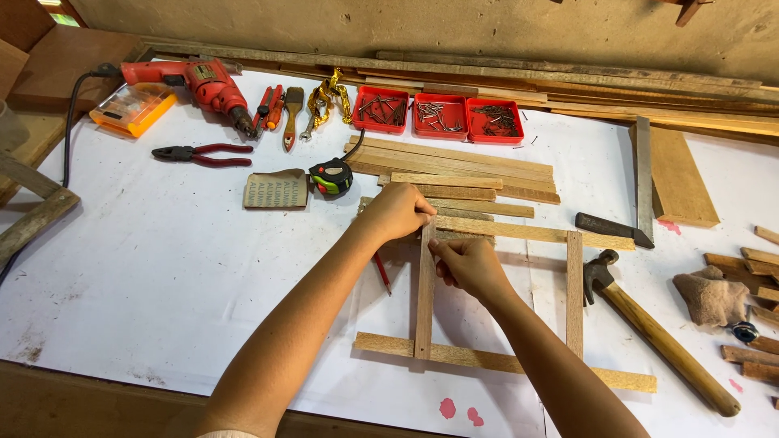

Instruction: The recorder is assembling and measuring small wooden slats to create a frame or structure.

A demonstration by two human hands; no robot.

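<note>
The thin wooden slat (424,284), upright in the frame near the bench's front edge, looks light, stiff and easily split, best pinched at its edges. The left hand (398,212) and right hand (469,264) both pinch its far end, fingertips closed on it.

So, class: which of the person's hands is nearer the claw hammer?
Right. The right hand sits just left of the hammer; the left hand is further left, beyond the upright slat.
</note>
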